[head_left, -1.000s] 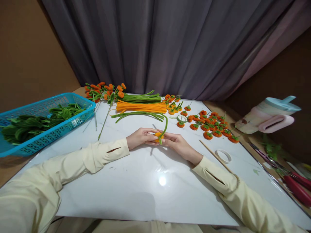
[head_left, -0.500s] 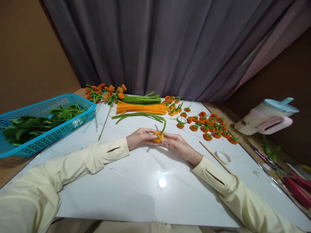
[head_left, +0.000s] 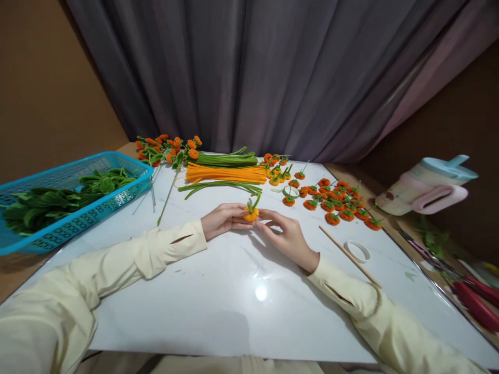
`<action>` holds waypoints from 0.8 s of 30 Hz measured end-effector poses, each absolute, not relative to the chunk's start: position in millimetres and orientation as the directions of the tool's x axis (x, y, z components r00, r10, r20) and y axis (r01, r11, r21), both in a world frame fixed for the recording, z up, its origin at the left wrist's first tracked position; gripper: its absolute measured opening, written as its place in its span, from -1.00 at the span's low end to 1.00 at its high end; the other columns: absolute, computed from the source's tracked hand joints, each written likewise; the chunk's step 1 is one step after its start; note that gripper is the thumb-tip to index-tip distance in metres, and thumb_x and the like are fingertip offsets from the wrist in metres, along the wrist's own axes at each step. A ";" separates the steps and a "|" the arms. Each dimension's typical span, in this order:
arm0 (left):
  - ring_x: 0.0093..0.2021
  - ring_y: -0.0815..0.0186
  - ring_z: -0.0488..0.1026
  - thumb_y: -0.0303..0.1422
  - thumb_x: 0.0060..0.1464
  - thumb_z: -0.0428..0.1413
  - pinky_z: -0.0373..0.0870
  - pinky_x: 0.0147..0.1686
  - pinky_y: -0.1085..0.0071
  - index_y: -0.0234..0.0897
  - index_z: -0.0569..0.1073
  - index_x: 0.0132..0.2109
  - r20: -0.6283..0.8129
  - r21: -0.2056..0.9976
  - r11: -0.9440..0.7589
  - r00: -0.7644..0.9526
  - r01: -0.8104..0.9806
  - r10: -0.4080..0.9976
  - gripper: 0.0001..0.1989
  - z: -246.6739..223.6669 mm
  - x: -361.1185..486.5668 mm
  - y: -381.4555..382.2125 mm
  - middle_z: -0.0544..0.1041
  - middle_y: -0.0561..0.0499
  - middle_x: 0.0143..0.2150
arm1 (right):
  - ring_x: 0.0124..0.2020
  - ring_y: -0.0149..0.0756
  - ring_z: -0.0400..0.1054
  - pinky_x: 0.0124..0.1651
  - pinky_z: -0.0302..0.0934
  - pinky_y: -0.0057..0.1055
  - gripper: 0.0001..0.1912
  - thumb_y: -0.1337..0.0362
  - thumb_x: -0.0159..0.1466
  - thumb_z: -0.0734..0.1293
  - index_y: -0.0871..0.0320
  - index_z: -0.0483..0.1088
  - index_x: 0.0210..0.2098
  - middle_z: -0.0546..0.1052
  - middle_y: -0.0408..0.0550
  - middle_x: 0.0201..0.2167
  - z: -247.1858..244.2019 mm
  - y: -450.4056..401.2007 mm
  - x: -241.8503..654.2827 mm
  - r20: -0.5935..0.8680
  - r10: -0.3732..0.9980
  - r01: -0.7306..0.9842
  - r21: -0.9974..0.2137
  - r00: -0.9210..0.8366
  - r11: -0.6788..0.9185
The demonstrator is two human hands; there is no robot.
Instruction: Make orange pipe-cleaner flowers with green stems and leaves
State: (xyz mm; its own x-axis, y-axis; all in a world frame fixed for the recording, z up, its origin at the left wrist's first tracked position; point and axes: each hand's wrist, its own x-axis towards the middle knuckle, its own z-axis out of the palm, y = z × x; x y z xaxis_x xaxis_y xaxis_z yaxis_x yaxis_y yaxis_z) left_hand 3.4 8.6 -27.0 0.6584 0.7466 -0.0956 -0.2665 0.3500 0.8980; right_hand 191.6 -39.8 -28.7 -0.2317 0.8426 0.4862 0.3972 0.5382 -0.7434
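Over the middle of the white tabletop, my left hand (head_left: 223,220) grips a small yellow pipe-cleaner pumpkin (head_left: 251,214) between thumb and fingers. A green pipe-cleaner stem (head_left: 255,200) stands up from its top. From the other side, my right hand (head_left: 287,236) has its thumb and index finger closed at the pumpkin's right edge. Just beyond the hands lie loose green pipe cleaners (head_left: 222,186), a bundle of orange pipe cleaners (head_left: 226,174) and a green bundle (head_left: 230,160). Similar yellow pumpkins (head_left: 276,177) sit to the right of the bundles.
Many orange pumpkins (head_left: 331,202) spread at back right, near a roll of green tape (head_left: 290,192). A wooden stick (head_left: 349,256) and white tape roll (head_left: 366,253) lie right. A blue basket (head_left: 86,213) holds green leaves. A tumbler (head_left: 424,187) and red-handled pliers (head_left: 475,306) stand rightmost.
The pumpkin has been turned more upright and its stem now points up, with less of it showing. My right hand's fingers have shifted and bent slightly around its right side.
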 end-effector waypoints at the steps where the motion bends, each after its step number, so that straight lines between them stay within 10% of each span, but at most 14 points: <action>1: -0.15 0.24 0.49 -0.46 0.08 0.08 0.40 -0.10 0.41 -0.47 0.43 -0.20 -0.087 0.894 0.349 0.656 -0.280 0.750 -0.85 -26.6 3.4 8.6 0.52 -0.22 -0.18 | -0.26 -0.30 0.41 -0.27 0.36 -0.40 -0.78 0.27 0.18 0.29 0.17 0.38 -0.17 0.50 -0.01 -0.21 -27.8 -41.5 191.0 0.550 0.805 0.438 -0.680 -0.225 0.587; 8: -0.14 0.21 0.48 -0.45 0.08 0.08 0.40 -0.09 0.36 -0.46 0.36 -0.12 -0.113 0.889 0.373 0.666 -0.264 0.738 -0.80 -25.3 4.3 6.4 0.50 -0.24 -0.14 | -0.27 -0.32 0.33 -0.41 0.32 -0.44 -0.81 0.34 0.20 0.26 0.16 0.28 -0.17 0.38 0.04 -0.22 -31.1 -40.1 190.9 0.705 0.654 0.529 -0.457 -0.275 0.715; 24: -0.19 0.17 0.51 -0.55 0.02 0.12 0.45 -0.16 0.41 -0.46 0.32 -0.14 -0.130 0.881 0.390 0.656 -0.267 0.743 -0.78 -28.1 3.6 7.3 0.53 -0.26 -0.22 | -0.31 -0.35 0.35 -0.32 0.31 -0.43 -0.85 0.43 0.23 0.22 0.17 0.34 -0.21 0.44 0.01 -0.32 -36.0 -36.2 195.1 0.710 0.610 0.510 -0.401 -0.351 0.761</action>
State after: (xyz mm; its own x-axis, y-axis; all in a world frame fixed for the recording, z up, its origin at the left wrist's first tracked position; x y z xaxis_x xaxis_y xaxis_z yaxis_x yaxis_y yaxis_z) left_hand 3.6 7.3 -28.1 0.6564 0.7431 -0.1302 -0.2666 0.3899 0.8814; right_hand 195.1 -36.2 -36.0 -0.3510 0.6100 0.7104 0.5102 0.7608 -0.4012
